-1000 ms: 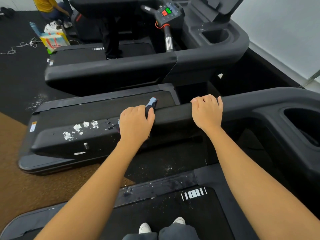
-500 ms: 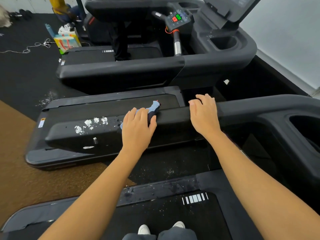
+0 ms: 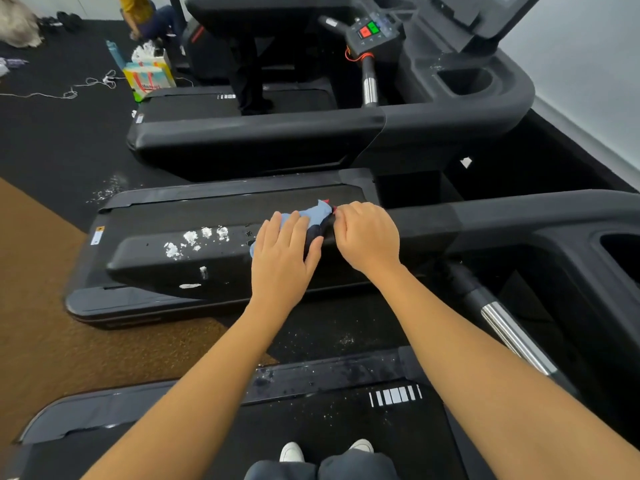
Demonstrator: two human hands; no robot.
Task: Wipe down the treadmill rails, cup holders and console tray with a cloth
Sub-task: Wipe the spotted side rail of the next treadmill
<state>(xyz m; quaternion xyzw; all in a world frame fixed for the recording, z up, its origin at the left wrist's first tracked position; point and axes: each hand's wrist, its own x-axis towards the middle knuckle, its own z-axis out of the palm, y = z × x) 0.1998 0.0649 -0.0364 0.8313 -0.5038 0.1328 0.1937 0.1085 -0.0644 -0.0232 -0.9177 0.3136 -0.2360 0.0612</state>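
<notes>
A blue cloth (image 3: 313,216) lies over the top of the black left rail (image 3: 485,220) of the treadmill I stand on. My left hand (image 3: 282,251) rests flat on the cloth and presses it onto the rail. My right hand (image 3: 367,237) sits just to its right, fingers curled and pinching the cloth's far end by a small red tip. White residue patches (image 3: 194,240) speckle the rail left of the cloth. A dark cup holder (image 3: 620,251) opens at the right edge.
A chrome handle (image 3: 512,336) runs under my right arm. Beyond the rail stand two more treadmills, the far one with a cup holder (image 3: 462,81) and a red-and-green button console (image 3: 369,31). A striped bag (image 3: 149,77) and a crouching person (image 3: 138,12) are at the back left.
My right hand has slid left along the rail and closed on the end of the cloth. My left hand has flattened onto the cloth.
</notes>
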